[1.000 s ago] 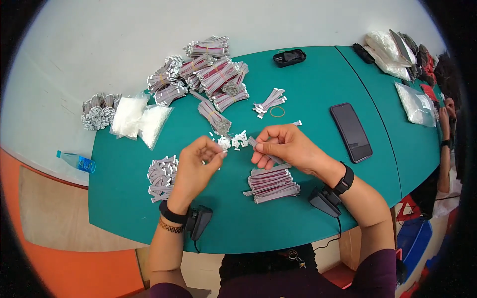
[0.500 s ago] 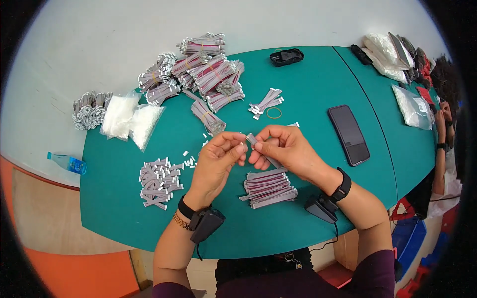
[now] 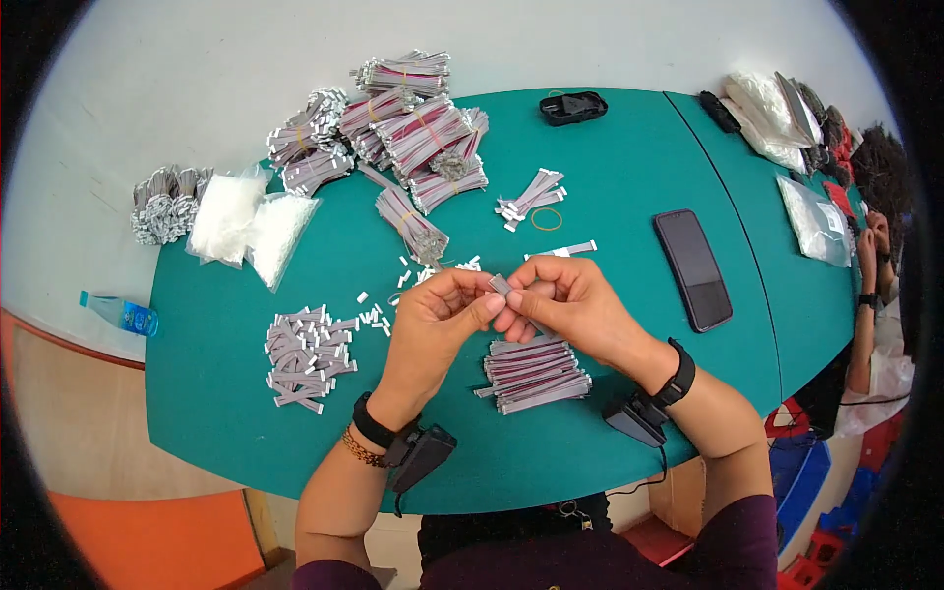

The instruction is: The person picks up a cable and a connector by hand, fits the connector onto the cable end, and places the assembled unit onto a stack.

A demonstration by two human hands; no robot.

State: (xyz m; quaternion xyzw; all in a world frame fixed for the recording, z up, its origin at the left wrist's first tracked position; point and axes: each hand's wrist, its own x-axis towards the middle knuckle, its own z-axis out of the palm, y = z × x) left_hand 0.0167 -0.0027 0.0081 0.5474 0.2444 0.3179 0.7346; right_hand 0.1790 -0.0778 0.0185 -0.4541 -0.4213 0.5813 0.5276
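Note:
A short grey ribbon cable (image 3: 502,285) is pinched between the thumb and fingers of my right hand (image 3: 580,307), its end pointing up and left. My left hand (image 3: 438,320) has its thumb and index finger closed at that same end, touching the cable; anything smaller between those fingertips is hidden. Below my hands lies a stack of grey and purple ribbon cables (image 3: 536,376). Loose white connectors (image 3: 374,318) are scattered beside my left hand. Further left is a pile of short cables with white ends (image 3: 310,359).
Banded cable bundles (image 3: 423,138) are heaped at the back, near bags of white parts (image 3: 228,221). Several finished-looking cables (image 3: 531,200), a rubber band (image 3: 547,219) and a phone (image 3: 693,270) lie right. A bottle (image 3: 120,313) is far left; another person's hands (image 3: 873,241) are far right.
My left hand has moved right, and its fingertips now meet the cable end held in my right hand. The view has shifted slightly.

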